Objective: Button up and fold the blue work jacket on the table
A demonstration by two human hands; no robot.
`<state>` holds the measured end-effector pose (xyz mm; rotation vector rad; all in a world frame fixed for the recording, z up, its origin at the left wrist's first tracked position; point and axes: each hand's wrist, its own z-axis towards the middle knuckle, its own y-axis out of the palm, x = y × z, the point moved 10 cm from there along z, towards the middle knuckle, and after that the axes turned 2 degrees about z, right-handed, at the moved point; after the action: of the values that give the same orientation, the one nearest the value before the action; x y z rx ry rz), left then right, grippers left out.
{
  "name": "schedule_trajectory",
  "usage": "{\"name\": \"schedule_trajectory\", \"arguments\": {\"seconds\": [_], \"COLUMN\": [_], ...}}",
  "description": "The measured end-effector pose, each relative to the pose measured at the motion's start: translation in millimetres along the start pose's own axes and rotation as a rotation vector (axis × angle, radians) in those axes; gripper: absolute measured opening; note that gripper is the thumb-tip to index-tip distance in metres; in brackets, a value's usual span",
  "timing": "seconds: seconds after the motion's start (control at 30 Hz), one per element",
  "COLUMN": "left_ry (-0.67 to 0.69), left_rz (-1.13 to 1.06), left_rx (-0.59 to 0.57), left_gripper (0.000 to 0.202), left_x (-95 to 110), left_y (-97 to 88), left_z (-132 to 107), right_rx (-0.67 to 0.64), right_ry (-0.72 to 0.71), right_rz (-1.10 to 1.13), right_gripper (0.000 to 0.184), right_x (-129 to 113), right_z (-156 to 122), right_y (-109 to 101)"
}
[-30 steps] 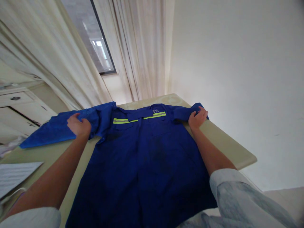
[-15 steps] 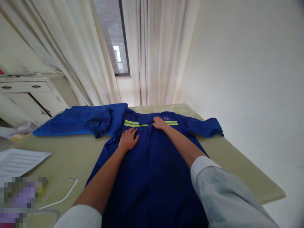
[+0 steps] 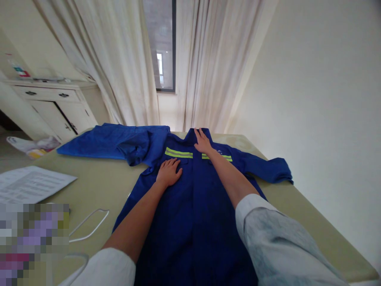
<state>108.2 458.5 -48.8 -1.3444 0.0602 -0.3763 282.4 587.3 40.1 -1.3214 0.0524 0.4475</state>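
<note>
Both palms bear down unclenched, the left hand (image 3: 169, 172) on the chest and the right hand (image 3: 203, 142) on the collar (image 3: 191, 137) of a dark-blue jacket (image 3: 208, 210) spread over the pale table (image 3: 104, 178). Yellow-green bands (image 3: 178, 153) cross it above a pocket flap, near white lettering (image 3: 219, 151) too small to read. The collar, folded down half a second ago, now lies turned up.

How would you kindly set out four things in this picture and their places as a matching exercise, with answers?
1. bare left hand
2. bare right hand
3. white printed paper sheet
4. cream cabinet with dark handles

A. beyond the table, beside the long cream fabric curtain
B. at the collar of the dark blue cloth jacket
C. on the pale green table
D. on the jacket's chest, below a yellow-green stripe

Pairs: 1-D, 2-B, 3-C, 4-A
</note>
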Motion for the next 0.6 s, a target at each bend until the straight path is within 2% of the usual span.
{"name": "schedule_trajectory", "arguments": {"seconds": [0.07,0.1,0.17,0.23,0.3,0.37,0.5,0.53,0.6], "left_ry": [-0.001,-0.002,-0.004,-0.004,-0.005,-0.007,-0.008,-0.01,-0.015], "left_rz": [-0.013,-0.016,-0.015,-0.003,0.009,0.014,0.009,0.009,0.01], "left_rx": [0.009,0.011,0.009,-0.002,-0.033,-0.069,-0.076,-0.074,-0.072], "left_gripper": [0.055,0.055,0.057,0.06,0.063,0.064,0.064,0.064,0.064], "left_x": [-0.6,-0.8,-1.1,-1.5,-2.6,-4.3,-6.4,-6.5,-6.1], "left_y": [-0.5,-0.5,0.2,1.9,5.8,10.7,14.3,14.4,14.2], "left_z": [1.1,1.7,2.6,2.8,1.9,-0.1,-3.0,-3.1,-2.7], "right_rx": [0.104,0.088,-0.055,-0.186,-0.216,-0.192,-0.092,-0.068,-0.039], "right_ry": [0.055,0.092,0.117,0.079,0.064,0.101,0.202,0.21,0.173], "right_rz": [0.013,0.011,-0.039,-0.11,-0.156,-0.175,-0.241,-0.252,-0.248], "right_gripper": [0.057,0.05,0.046,0.057,0.066,0.063,0.052,0.047,0.038], "right_x": [-4.8,-7.2,-16.3,-25.5,-22.8,-4.4,45.1,51.3,48.9], "right_z": [-0.9,-6.4,-27.2,-55.7,-79.4,-92.9,-100.1,-100.2,-99.3], "right_y": [-15.6,-13.5,8.0,31.3,39.0,29.8,-9.8,-16.4,-18.5]}}
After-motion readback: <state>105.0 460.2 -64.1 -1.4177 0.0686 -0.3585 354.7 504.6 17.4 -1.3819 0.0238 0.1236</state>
